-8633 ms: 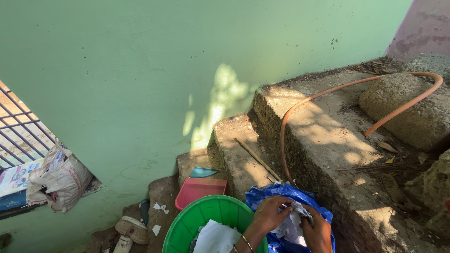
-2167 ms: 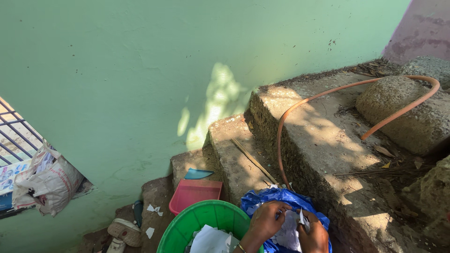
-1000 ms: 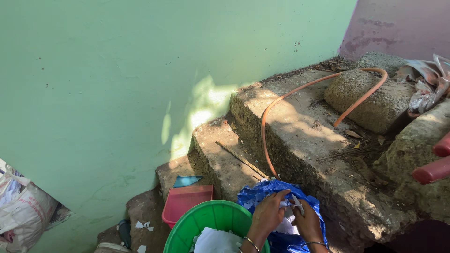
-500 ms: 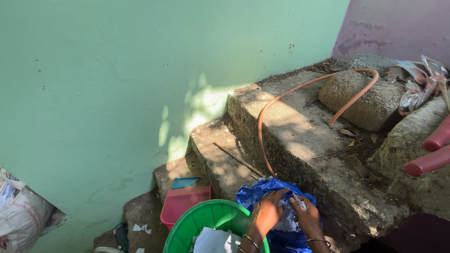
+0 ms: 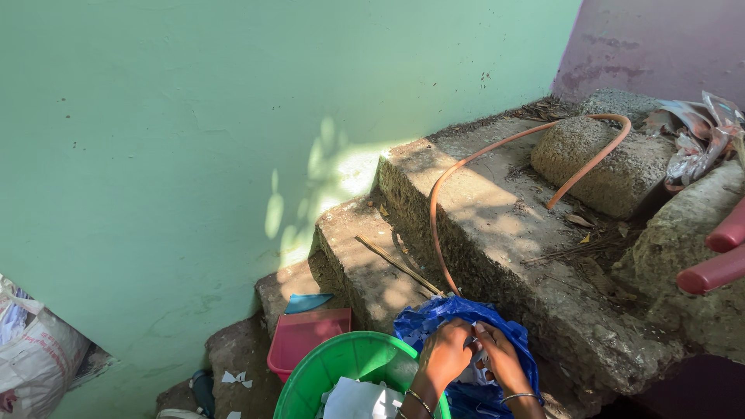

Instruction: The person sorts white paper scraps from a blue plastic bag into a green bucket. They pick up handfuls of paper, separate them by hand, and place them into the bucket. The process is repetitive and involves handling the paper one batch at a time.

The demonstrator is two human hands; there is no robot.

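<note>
— Since the frame before, what moved?
— Both hands have shifted a little right with the view; a white sack point(image 5: 35, 357) shows at eight o'clock again.
— Left to right, then?
— Pink tray point(image 5: 299, 345), then green tub point(image 5: 349, 365) at six o'clock with white cloth point(image 5: 353, 399) inside. Left hand point(image 5: 444, 357) and right hand point(image 5: 500, 358), fingers pinched narrow on pale material, rest on the blue bag point(image 5: 442, 314) just right of the tub. An orange hose point(image 5: 504, 151) curves at one o'clock.
</note>
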